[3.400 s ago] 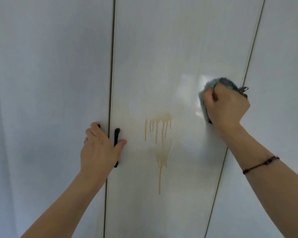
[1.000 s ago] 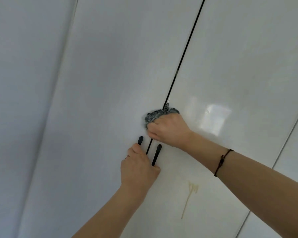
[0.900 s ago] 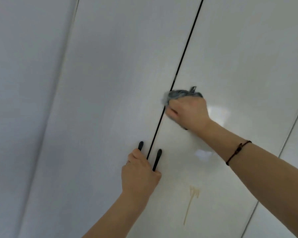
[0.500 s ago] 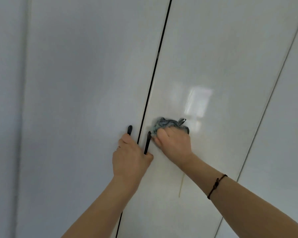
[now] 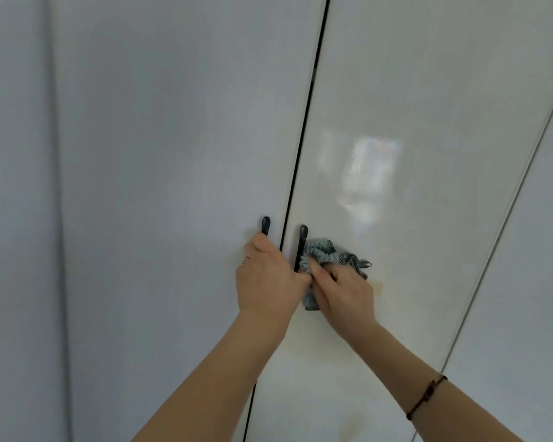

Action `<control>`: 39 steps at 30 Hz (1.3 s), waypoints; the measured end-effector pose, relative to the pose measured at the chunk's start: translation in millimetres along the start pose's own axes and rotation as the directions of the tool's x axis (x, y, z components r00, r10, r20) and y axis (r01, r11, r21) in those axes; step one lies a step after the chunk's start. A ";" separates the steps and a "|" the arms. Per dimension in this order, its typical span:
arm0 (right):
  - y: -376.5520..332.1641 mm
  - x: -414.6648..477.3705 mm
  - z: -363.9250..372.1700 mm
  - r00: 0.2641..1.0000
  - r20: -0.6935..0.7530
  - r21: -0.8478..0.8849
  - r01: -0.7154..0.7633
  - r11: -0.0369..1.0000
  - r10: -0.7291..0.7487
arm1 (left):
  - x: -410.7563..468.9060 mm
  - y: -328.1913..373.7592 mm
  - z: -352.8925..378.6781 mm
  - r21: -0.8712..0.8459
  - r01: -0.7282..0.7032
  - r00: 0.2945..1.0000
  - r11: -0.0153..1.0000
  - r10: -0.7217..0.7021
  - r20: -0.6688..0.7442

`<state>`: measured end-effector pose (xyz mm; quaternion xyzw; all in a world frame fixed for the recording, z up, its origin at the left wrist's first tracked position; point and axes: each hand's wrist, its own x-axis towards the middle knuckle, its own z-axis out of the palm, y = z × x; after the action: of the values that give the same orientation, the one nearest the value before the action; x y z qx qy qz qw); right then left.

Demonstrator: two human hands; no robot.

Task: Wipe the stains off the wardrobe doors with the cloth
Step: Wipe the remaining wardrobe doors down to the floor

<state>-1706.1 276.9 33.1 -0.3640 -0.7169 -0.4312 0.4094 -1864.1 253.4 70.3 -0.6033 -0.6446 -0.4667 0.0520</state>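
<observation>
White glossy wardrobe doors (image 5: 428, 90) fill the whole view, seen from close up and at a slant. A thin dark gap (image 5: 304, 122) runs between the two middle doors, and a paler seam further right marks off another panel (image 5: 530, 282). Two short black handles stand upright on either side of the gap, the left handle (image 5: 265, 224) slightly higher than the right handle (image 5: 301, 244). The left hand (image 5: 268, 283) lies across the gap over the lower parts of both handles. Its fingers are pressed together and hooked over the left handle, its thumb rests against the foot of the right one, and a thin ring (image 5: 245, 260) shows on one finger. The right hand (image 5: 344, 295) touches the left hand's thumb side and holds a bunched grey-blue cloth (image 5: 321, 254) against the right door, just beside the right handle. Its fingers are curled round the cloth, which sticks out above and below the fist. A faint yellowish stain (image 5: 377, 287) shows just right of the knuckles, with a paler patch (image 5: 353, 422) lower on the same door. A dark cord bracelet (image 5: 426, 397) circles the right wrist. A bright reflection (image 5: 369, 167) glows on the door above the cloth.
</observation>
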 end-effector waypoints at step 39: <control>16.9 208.1 -56.8 0.963 0.258 -0.066 0.099 0.993 -0.079 | 1.5 -4.0 9.9 0.109 0.000 0.988 0.994 0.017 -0.152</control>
<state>-1758.9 266.1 242.6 -0.3993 -0.7618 -0.4267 0.2796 -1862.9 261.7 63.6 -0.5647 -0.6608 -0.4754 0.1360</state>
